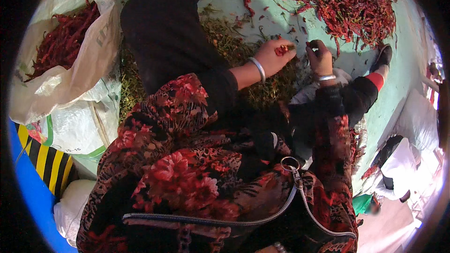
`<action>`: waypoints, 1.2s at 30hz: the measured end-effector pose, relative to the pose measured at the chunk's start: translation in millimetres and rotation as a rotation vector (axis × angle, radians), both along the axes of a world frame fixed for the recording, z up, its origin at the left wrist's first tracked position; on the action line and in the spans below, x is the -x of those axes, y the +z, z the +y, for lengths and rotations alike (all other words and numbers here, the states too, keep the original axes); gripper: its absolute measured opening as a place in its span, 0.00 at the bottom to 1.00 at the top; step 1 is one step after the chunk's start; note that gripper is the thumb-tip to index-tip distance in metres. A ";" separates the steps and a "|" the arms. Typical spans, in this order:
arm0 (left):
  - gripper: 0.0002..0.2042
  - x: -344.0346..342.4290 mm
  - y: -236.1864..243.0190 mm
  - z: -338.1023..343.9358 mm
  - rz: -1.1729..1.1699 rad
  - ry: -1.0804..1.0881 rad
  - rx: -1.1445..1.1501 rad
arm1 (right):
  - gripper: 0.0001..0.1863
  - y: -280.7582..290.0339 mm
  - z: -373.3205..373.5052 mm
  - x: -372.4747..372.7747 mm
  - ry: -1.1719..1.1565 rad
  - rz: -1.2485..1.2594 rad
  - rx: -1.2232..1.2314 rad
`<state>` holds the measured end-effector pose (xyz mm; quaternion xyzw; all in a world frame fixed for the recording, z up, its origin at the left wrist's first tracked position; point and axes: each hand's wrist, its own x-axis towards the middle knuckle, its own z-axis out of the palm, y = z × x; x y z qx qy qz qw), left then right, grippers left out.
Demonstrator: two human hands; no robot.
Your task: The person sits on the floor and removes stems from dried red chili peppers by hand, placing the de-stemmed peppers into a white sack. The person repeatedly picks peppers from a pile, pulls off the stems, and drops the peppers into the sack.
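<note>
My left hand (271, 59), a silver bangle at its wrist, is closed around a dried red chili pepper (282, 50); red bits show between the fingers, and whether it holds more than one I cannot tell. Close by on the right, a small gap apart, my right hand (320, 59) has its fingers curled in a pinch, and whatever they hold is too small to name. Under both hands lies a heap of greenish-brown stems (269, 86). Beyond the right hand spreads a large pile of dried red chilies (354, 7).
At the left an open white woven sack (105, 42) holds red chilies (65, 42). My dark-trousered leg (164, 33) stretches between it and the stems. A dark shoe (384, 57) rests on the pale green ground sheet (386, 98). White bundles (419, 117) lie at the right.
</note>
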<state>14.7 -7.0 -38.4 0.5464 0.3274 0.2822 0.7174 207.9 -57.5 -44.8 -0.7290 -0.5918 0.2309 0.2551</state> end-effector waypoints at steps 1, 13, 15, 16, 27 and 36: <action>0.10 -2.3 4.5 -2.4 0.014 0.016 -0.071 | 0.08 20.2 -5.8 12.5 -0.026 0.108 -0.025; 0.10 24.5 45.3 -5.6 -0.071 -0.397 -0.173 | 0.12 100.0 -49.2 77.2 0.312 -0.266 -0.186; 0.09 29.7 56.7 -10.0 -0.187 -0.470 0.000 | 0.13 95.7 -52.3 65.0 0.407 -0.229 -0.160; 0.07 32.9 66.6 -12.9 -0.264 -0.504 0.225 | 0.13 88.8 -55.0 56.6 0.448 -0.285 -0.097; 0.08 21.1 47.1 17.1 -0.264 -0.285 0.608 | 0.17 4.1 16.9 -18.7 -0.063 -0.282 0.249; 0.09 30.2 22.7 -3.8 -0.156 -0.032 0.839 | 0.05 66.0 -2.4 47.1 -0.120 0.165 -0.159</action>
